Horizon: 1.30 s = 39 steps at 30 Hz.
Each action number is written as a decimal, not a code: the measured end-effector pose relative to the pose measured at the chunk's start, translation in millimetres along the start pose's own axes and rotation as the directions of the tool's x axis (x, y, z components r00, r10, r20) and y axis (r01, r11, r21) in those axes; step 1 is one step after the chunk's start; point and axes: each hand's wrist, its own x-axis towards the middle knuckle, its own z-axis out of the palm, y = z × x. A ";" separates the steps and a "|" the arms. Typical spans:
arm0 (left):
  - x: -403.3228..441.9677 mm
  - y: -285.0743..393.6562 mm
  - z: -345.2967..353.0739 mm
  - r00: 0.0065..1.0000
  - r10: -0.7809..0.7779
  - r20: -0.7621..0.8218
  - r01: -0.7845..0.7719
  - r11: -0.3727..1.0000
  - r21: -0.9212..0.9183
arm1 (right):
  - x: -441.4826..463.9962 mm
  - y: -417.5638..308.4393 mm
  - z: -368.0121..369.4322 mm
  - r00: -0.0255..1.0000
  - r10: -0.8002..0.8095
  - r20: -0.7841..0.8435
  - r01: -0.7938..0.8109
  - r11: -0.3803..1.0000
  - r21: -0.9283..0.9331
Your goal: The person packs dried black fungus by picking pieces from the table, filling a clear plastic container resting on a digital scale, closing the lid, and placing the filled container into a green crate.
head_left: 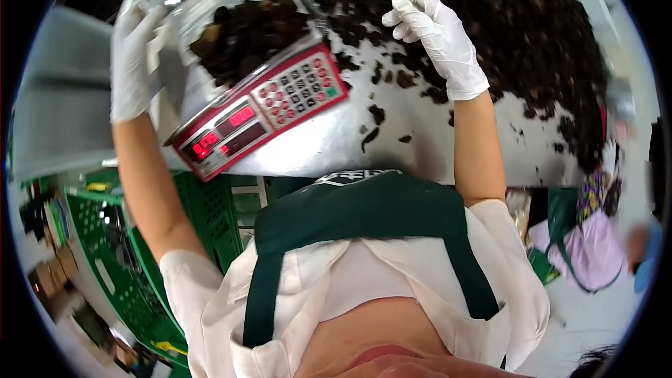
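Observation:
My left hand (133, 63), in a white glove, is closed on the edge of a clear plastic bag (170, 3) beside the scale. The bag spreads over the scale's top, and a heap of dark, leathery pieces like dried black fungus (245, 36) lies there. The red-framed digital scale (262, 108) sits tilted in view, its red digits lit and keypad facing me. My right hand (430, 31), gloved too, hovers right of the scale above the loose pieces. Its fingers are loosely bent and partly apart, with nothing visible in them.
A large pile of the same dark pieces (518, 21) covers the back and right of the metal table (413, 147). Stray bits lie near the scale. Green plastic crates (105, 252) stand below at left. A lilac cloth item (595, 248) hangs at right.

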 end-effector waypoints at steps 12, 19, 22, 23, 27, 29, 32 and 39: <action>4.4 -9.4 4.7 0.980 0.109 -0.165 -0.043 0.932 0.360 | -86.7 88.7 13.5 0.984 -0.101 -0.149 -0.025 0.742 -0.670; -51.3 6.2 -18.1 0.942 0.244 -0.231 -0.160 0.930 0.332 | -77.1 107.0 -11.5 0.977 -0.122 -0.176 -0.011 0.794 -0.608; -86.4 22.6 -13.3 0.924 0.267 -0.274 -0.157 0.918 0.365 | -85.6 78.9 -7.8 0.990 -0.128 -0.055 0.019 0.515 -0.857; -95.3 25.0 -12.4 0.926 0.237 -0.293 -0.132 0.932 0.338 | -90.0 75.0 -4.7 0.977 -0.212 0.013 0.116 0.484 -0.867; -116.9 24.4 -2.1 0.920 0.289 -0.264 -0.207 0.931 0.300 | -107.4 69.9 37.3 0.977 -0.073 0.201 0.199 0.656 -0.728; -125.4 26.4 7.5 0.919 0.291 -0.267 -0.206 0.930 0.303 | -102.8 84.3 40.9 0.981 -0.085 0.175 0.187 0.669 -0.720; -135.1 25.2 6.6 0.911 0.293 -0.292 -0.210 0.936 0.284 | -77.5 104.1 37.3 0.970 -0.220 0.101 0.235 0.758 -0.608; -158.6 36.1 3.1 0.878 0.225 -0.423 -0.109 0.954 0.281 | -5.4 78.9 57.9 0.967 -0.215 0.138 0.244 0.623 -0.743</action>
